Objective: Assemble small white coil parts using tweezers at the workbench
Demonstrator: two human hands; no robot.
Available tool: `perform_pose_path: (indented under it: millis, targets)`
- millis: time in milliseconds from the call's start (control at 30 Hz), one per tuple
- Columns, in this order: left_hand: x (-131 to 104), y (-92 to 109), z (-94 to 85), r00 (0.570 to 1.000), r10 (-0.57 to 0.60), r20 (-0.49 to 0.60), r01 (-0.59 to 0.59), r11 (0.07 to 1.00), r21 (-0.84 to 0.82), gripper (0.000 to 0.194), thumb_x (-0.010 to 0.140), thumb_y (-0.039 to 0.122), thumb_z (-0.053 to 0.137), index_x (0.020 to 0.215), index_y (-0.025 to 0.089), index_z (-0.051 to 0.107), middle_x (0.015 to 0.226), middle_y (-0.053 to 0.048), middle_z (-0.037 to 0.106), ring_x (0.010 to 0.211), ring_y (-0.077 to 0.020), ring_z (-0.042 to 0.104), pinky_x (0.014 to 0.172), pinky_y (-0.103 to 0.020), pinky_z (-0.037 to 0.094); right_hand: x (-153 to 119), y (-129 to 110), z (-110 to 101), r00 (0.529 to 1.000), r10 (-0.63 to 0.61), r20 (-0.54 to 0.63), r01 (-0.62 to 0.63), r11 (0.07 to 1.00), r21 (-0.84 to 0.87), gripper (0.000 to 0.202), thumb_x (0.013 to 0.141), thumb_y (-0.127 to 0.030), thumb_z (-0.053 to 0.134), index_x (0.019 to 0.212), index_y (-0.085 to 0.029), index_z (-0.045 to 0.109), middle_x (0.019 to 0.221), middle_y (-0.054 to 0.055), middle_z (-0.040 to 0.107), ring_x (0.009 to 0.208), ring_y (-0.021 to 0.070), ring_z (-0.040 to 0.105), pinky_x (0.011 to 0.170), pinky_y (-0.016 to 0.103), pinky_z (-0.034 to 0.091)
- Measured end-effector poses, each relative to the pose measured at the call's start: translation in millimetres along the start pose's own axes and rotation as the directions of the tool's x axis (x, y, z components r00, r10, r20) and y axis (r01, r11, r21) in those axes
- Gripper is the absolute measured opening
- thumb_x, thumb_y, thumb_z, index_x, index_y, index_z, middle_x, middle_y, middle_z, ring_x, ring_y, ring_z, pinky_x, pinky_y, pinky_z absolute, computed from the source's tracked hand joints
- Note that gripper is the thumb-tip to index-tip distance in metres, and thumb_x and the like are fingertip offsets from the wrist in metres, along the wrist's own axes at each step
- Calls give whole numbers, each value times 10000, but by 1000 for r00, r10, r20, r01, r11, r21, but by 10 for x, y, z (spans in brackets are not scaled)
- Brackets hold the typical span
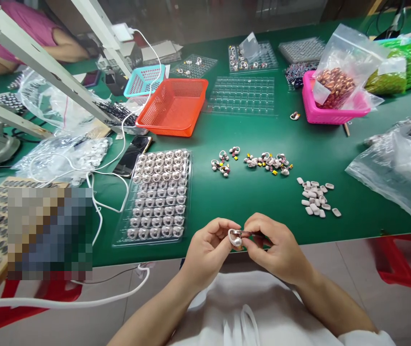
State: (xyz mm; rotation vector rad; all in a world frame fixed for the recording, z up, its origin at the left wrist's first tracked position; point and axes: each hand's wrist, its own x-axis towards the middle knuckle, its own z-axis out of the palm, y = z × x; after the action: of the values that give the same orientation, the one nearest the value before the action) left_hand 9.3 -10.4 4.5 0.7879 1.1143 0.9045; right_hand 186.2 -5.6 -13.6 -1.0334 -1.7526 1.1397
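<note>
Just over the table's front edge, my left hand [208, 247] pinches a small pale ear-clip earbud [234, 238] with a curved hoop and a shiny rounded end. My right hand [275, 247] is closed beside it on a thin dark tool [254, 234], perhaps tweezers, whose tip meets the earbud; the fingers partly hide it. Beyond my hands lie unfinished-looking earbud pieces [268, 162] with yellow tabs, in a loose cluster. A smaller group of such pieces [223, 166] sits left of that. Pale oval shell caps [313, 194] are scattered to the right.
At left, a clear tray [187, 192] holds rows of earbuds, beside a phone [133, 156] and white cable [113, 210]. Farther back stand an orange basket [171, 113], a clear tray [243, 96] and a pink basket [330, 114]. Plastic bags [400, 168] lie right. Another person's arm [66, 45] rests back left.
</note>
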Motion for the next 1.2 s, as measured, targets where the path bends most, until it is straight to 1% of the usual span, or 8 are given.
perform_pose_path:
  millis: [133, 267, 500, 600, 733, 800, 1000, 1200]
  targets:
    - [6, -30, 0, 999, 20, -47, -18, 999, 36, 284, 720, 383, 844, 861, 154, 751, 802, -44, 753, 736, -152, 675, 693, -229, 552, 7, -7, -39, 998, 50, 32, -52, 998, 40, 68, 911, -170, 579, 857, -211, 589, 810, 18, 593, 608, 115, 496, 512, 227, 400]
    - [21, -66, 25, 997, 11, -70, -9, 1000, 26, 292, 699, 382, 855, 872, 162, 772, 790, -47, 771, 716, -161, 682, 679, -243, 558, 12, 11, -35, 998, 51, 34, -54, 994, 99, 61, 928, -214, 575, 871, -211, 597, 822, 33, 593, 648, 137, 533, 522, 234, 430]
    - [46, -104, 20, 998, 18, -57, -20, 999, -35, 285, 682, 394, 868, 846, 171, 802, 719, -30, 763, 685, -150, 680, 676, -241, 580, 11, 17, -13, 994, 107, 1, -106, 988, 112, 98, 936, -224, 582, 840, -209, 594, 793, 20, 589, 618, 128, 496, 520, 240, 391]
    - [42, -108, 8, 999, 3, -33, -5, 999, -53, 311, 700, 392, 858, 910, 171, 801, 728, -30, 763, 675, -153, 683, 684, -261, 597, -8, 34, 31, 989, 148, -14, -144, 975, 169, 96, 935, -229, 584, 840, -215, 578, 798, 12, 581, 635, 132, 517, 548, 245, 420]
    - [32, -92, 19, 999, -17, -33, 15, 998, -58, 307, 706, 386, 855, 900, 158, 789, 737, -32, 759, 667, -148, 681, 683, -261, 599, -41, 66, 95, 981, 190, -30, -180, 961, 210, 67, 932, -217, 579, 869, -224, 557, 815, 5, 564, 655, 136, 551, 575, 251, 464]
    - [30, -77, 29, 1000, -18, -23, 16, 998, -59, 297, 716, 391, 845, 873, 146, 785, 700, -27, 742, 653, -139, 670, 669, -247, 590, -45, 65, 107, 985, 162, -59, -150, 972, 180, 54, 921, -183, 576, 901, -230, 559, 822, 1, 553, 643, 128, 540, 557, 242, 459]
    - [29, -51, 33, 999, -22, -30, 19, 996, -92, 306, 667, 376, 876, 839, 142, 778, 681, -19, 740, 626, -124, 660, 630, -224, 584, -19, -4, 72, 992, -65, -112, 61, 997, -36, 146, 868, -83, 593, 918, -220, 601, 858, 26, 595, 663, 122, 534, 507, 212, 423]
    - [23, -71, 24, 999, -29, -42, 24, 993, -116, 321, 666, 383, 874, 854, 144, 771, 656, -9, 738, 615, -110, 667, 635, -214, 589, -24, -37, 52, 987, -117, -109, 105, 988, -112, 203, 855, -35, 574, 947, -211, 619, 853, 25, 642, 639, 113, 548, 519, 216, 429]
